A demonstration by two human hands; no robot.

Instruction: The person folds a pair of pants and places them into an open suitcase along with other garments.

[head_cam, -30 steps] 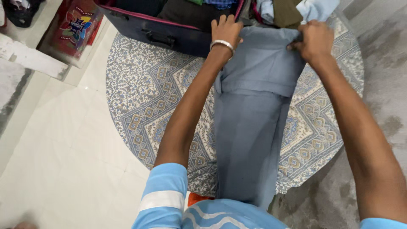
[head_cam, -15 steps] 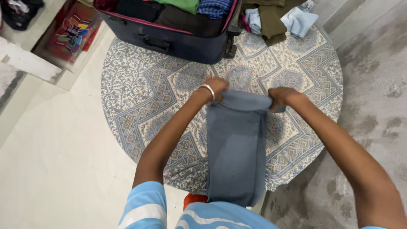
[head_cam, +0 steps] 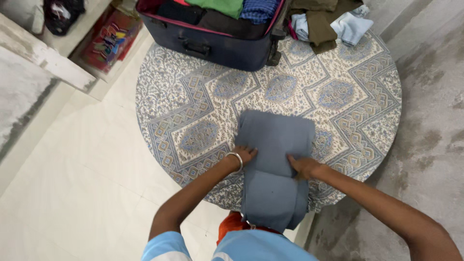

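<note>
- Pale tiled floor spreads on the left and rough grey concrete on the right; both lie under the round work surface.
- Block-printed cloth in blue and cream covers the round table; it gives a flat bed for laying clothes out.
- Dark suitcase sits open at the far edge of the table, with folded green, checked blue and dark garments packed inside; its lid is out of view.
- Loose clothes, olive and light blue, lie heaped just right of the suitcase, touching its side.
- Grey-blue trousers lie folded on the near half of the table; the upper part rests flat on the cloth while the lower part hangs over the near edge towards the person.
- Left hand, with a metal bangle at the wrist, presses flat and open-fingered on the left edge of the trousers, apparently to pin the fold.
- Right hand presses likewise on the right edge, fingers spread on the fabric, nothing gripped.
- Colourful packet stands on a low ledge at upper left, well apart from the hands.
</note>
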